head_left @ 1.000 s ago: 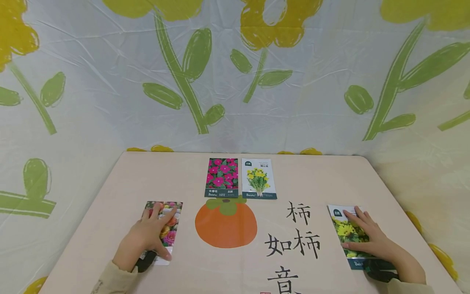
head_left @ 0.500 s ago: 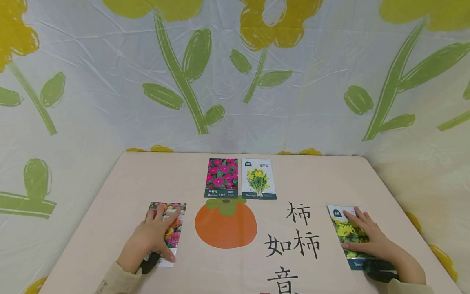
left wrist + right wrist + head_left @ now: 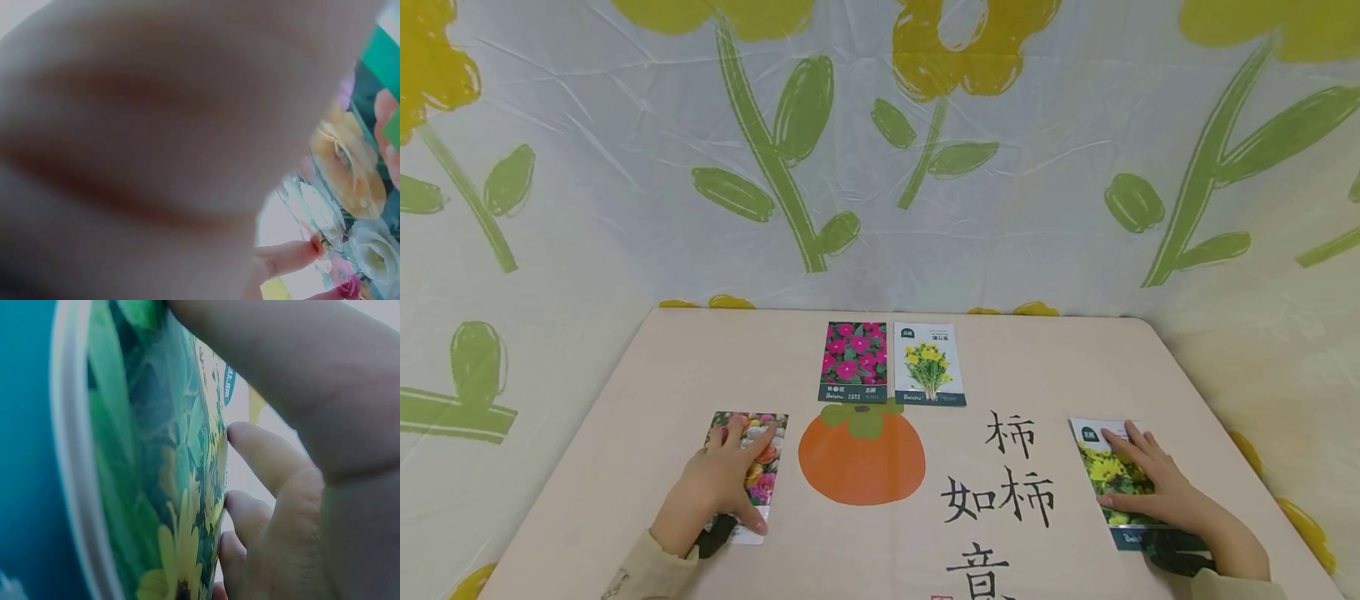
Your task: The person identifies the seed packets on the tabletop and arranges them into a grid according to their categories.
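My left hand [image 3: 721, 475] lies with spread fingers on a packet of multicoloured flowers [image 3: 765, 483] at the table's left. Up close in the left wrist view, fingertips touch the printed blooms [image 3: 350, 162], while the palm hides much of that view. On the right, my right hand [image 3: 1165, 492] rests across a packet of yellow flowers [image 3: 1101, 471], fingers apart. The right wrist view shows several fingertips [image 3: 240, 434] touching its glossy front. Farther back lie a pink-flower packet [image 3: 853, 354] and a white packet with a yellow bouquet [image 3: 927, 362], side by side.
The pale table [image 3: 1000, 358] carries a printed orange persimmon [image 3: 861, 462] and black Chinese characters [image 3: 1011, 492] between the hands. Behind and beside it hangs a white cloth [image 3: 1022, 183] printed with yellow flowers and green leaves.
My left hand has slid rightward across the table, and the multicoloured flower packet has moved along beneath it. The right hand and the other packets keep their places.
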`<state>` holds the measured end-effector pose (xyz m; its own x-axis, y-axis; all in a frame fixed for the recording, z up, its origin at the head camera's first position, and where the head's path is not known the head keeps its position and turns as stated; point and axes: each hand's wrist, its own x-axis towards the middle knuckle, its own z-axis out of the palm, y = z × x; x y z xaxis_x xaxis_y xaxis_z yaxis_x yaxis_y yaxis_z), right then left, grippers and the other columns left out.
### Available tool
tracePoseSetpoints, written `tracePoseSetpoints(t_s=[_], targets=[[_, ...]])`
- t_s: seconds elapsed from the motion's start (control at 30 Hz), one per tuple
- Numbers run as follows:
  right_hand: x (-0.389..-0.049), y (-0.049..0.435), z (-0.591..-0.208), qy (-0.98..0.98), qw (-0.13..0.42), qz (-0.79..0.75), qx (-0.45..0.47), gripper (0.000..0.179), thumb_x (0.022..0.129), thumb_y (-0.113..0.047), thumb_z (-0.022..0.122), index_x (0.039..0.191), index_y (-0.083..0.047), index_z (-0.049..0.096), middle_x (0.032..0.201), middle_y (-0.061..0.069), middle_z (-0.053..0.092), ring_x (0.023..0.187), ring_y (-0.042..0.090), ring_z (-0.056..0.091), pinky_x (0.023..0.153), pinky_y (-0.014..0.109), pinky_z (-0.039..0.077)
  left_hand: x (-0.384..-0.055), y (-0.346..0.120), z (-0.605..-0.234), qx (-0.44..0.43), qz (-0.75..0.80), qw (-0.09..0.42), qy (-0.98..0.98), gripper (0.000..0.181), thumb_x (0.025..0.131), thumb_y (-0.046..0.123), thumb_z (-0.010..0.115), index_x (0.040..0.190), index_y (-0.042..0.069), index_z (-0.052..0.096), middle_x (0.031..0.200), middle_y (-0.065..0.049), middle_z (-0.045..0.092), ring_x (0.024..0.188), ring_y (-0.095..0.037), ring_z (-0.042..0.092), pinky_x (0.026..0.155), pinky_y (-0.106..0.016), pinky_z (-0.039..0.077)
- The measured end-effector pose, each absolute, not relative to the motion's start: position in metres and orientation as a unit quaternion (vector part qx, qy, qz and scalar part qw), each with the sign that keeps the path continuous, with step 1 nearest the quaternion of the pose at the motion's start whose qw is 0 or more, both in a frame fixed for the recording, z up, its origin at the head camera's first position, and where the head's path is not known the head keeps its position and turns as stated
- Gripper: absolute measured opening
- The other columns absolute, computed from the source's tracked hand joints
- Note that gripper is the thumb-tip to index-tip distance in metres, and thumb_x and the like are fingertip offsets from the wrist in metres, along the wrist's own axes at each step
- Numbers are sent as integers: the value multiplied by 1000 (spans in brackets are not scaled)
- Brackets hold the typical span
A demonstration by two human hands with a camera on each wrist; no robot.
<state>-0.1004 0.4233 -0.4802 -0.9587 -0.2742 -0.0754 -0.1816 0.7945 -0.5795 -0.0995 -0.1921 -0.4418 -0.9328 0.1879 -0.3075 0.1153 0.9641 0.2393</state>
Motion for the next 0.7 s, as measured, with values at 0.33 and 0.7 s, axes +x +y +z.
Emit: tracePoseSetpoints(t_s=[0.33, 0.7], targets=[[-100, 423, -479, 944, 82, -298, -118, 98, 79, -28, 78, 157, -10, 22, 157, 38, 1, 140, 60, -14, 98, 80, -13, -99, -185, -442, 79, 106, 168, 977, 131, 41, 61, 92, 153, 19, 39, 153, -34, 22, 132, -66, 25, 90, -72, 43], [-101, 423, -480, 945, 84, -294, -114, 98, 79, -29, 78, 157, -9, 22, 157, 37, 1, 140, 60, -14, 98, 81, -12, -101, -176, -444, 90, 95, 161, 978, 129, 42, 61, 92, 153, 20, 40, 153, -34, 25, 132, -64, 28, 94, -70, 41]])
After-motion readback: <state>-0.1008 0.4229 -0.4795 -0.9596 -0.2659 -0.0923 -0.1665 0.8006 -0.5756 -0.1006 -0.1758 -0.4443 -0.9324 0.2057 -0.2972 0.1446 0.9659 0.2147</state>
